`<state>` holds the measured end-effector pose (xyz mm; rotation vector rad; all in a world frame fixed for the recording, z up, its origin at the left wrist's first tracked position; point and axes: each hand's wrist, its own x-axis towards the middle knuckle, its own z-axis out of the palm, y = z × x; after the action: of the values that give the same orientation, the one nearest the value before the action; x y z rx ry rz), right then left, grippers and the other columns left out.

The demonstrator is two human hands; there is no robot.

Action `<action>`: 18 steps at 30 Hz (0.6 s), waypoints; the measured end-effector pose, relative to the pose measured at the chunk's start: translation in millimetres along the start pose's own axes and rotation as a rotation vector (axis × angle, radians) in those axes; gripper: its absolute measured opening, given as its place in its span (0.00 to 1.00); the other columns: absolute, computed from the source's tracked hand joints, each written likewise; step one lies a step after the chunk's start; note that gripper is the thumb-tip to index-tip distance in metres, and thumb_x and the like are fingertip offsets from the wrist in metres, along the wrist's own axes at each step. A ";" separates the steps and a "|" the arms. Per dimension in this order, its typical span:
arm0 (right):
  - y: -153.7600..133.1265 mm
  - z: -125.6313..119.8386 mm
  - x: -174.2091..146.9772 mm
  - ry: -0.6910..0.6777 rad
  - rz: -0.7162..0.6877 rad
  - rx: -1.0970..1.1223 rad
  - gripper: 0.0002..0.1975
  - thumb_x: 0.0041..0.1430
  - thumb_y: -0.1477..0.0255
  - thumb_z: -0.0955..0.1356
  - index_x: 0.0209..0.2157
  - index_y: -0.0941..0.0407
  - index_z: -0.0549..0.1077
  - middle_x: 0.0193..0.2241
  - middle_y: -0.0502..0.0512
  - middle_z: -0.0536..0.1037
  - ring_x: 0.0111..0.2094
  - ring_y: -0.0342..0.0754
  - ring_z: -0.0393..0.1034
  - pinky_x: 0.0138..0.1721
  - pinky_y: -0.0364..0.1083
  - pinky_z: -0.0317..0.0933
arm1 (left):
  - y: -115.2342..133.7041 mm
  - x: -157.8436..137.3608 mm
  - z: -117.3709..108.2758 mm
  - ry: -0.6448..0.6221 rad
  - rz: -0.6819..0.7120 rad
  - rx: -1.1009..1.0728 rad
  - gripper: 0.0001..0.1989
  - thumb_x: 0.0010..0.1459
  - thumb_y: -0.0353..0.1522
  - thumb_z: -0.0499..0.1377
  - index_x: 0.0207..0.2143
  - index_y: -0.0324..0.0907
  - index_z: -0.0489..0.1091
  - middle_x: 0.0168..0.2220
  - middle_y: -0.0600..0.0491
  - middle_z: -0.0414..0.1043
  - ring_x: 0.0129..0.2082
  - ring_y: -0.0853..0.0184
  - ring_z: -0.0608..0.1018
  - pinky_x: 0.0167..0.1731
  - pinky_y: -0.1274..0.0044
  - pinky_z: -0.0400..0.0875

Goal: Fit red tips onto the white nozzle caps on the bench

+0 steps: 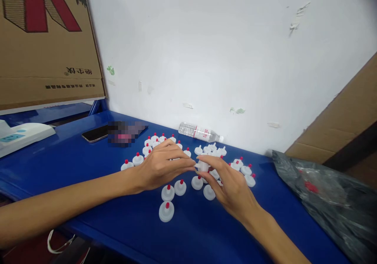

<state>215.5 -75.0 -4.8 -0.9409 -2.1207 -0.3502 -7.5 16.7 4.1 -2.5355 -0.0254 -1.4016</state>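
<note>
Head view: a white cap (203, 166) is pinched between the fingers and thumb of the right hand (232, 181), and its narrow tip is met by the gathered fingertips of the left hand (161, 164); whether the tip is gripped by them cannot be told. The cap is held above the blue desk (200, 232). Around the hands, red-tipped caps (166, 213) are spread; beyond, plain white caps (213, 151) are clustered near a bottle (188, 130) laid on its side. A phone (98, 133) is placed at left, a dark plastic bag (321, 217) at right.
</note>
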 end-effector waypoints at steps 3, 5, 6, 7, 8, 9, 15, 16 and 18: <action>-3.1 2.0 0.1 0.005 0.057 0.069 0.20 0.72 0.73 0.66 0.63 0.51 0.63 0.52 0.58 0.80 0.51 0.48 0.79 0.49 0.46 0.76 | -0.1 -2.7 0.0 0.010 -0.033 -0.005 0.06 0.67 0.31 0.66 0.44 0.40 0.74 0.33 0.55 0.82 0.31 0.70 0.81 0.34 0.73 0.67; -5.9 2.9 0.7 0.003 0.100 0.109 0.19 0.73 0.73 0.65 0.62 0.49 0.64 0.50 0.56 0.81 0.49 0.48 0.80 0.47 0.46 0.77 | -0.1 -3.7 0.2 0.012 -0.027 0.007 0.05 0.67 0.31 0.65 0.44 0.40 0.74 0.33 0.55 0.82 0.30 0.71 0.80 0.32 0.73 0.65; -7.3 3.4 1.1 0.002 0.124 0.132 0.18 0.73 0.72 0.65 0.62 0.49 0.64 0.50 0.55 0.81 0.47 0.48 0.80 0.46 0.46 0.77 | -0.2 -4.0 0.4 0.014 -0.023 0.016 0.05 0.67 0.31 0.65 0.43 0.40 0.74 0.33 0.56 0.82 0.29 0.71 0.80 0.31 0.74 0.64; -8.5 3.9 1.5 0.004 0.142 0.152 0.18 0.73 0.72 0.64 0.61 0.49 0.65 0.50 0.55 0.81 0.46 0.47 0.81 0.45 0.45 0.77 | -0.4 -4.2 0.7 0.018 -0.019 0.023 0.04 0.68 0.31 0.65 0.43 0.40 0.74 0.32 0.56 0.82 0.28 0.72 0.80 0.30 0.74 0.63; -9.4 4.5 1.8 0.006 0.156 0.168 0.17 0.73 0.72 0.64 0.61 0.48 0.65 0.49 0.54 0.81 0.45 0.46 0.81 0.44 0.44 0.77 | -0.7 -4.2 1.1 0.021 -0.017 0.026 0.04 0.68 0.31 0.64 0.43 0.40 0.74 0.32 0.56 0.82 0.28 0.72 0.79 0.29 0.74 0.63; -9.9 5.1 2.0 0.008 0.164 0.177 0.17 0.74 0.72 0.64 0.61 0.48 0.65 0.49 0.54 0.82 0.44 0.46 0.81 0.43 0.44 0.77 | -1.1 -4.2 1.4 0.026 -0.014 0.023 0.04 0.68 0.31 0.64 0.43 0.40 0.74 0.32 0.56 0.82 0.28 0.72 0.79 0.28 0.74 0.63; -6.3 7.4 -0.7 -0.017 0.209 0.173 0.18 0.74 0.72 0.62 0.61 0.47 0.66 0.50 0.53 0.81 0.45 0.47 0.81 0.45 0.46 0.76 | -0.1 -1.6 -0.4 -0.035 0.002 -0.024 0.07 0.69 0.26 0.59 0.48 0.40 0.73 0.37 0.51 0.83 0.29 0.70 0.79 0.29 0.75 0.70; -6.1 6.6 -1.0 -0.029 0.236 0.179 0.18 0.74 0.72 0.63 0.62 0.47 0.65 0.51 0.53 0.81 0.47 0.47 0.80 0.46 0.46 0.75 | 0.9 -1.1 -1.1 -0.060 -0.005 -0.026 0.09 0.69 0.25 0.57 0.49 0.40 0.73 0.37 0.50 0.82 0.29 0.69 0.79 0.29 0.75 0.71; -7.3 4.0 -0.8 -0.051 0.279 0.194 0.19 0.73 0.71 0.64 0.62 0.47 0.65 0.54 0.53 0.79 0.50 0.47 0.78 0.50 0.47 0.74 | 2.7 -0.8 -2.0 -0.085 -0.005 -0.025 0.12 0.68 0.23 0.54 0.50 0.40 0.72 0.38 0.50 0.82 0.30 0.69 0.79 0.29 0.75 0.72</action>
<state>208.5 -78.4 -7.6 -1.1203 -1.9918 0.0203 -9.2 13.7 3.8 -2.6156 -0.0293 -1.3024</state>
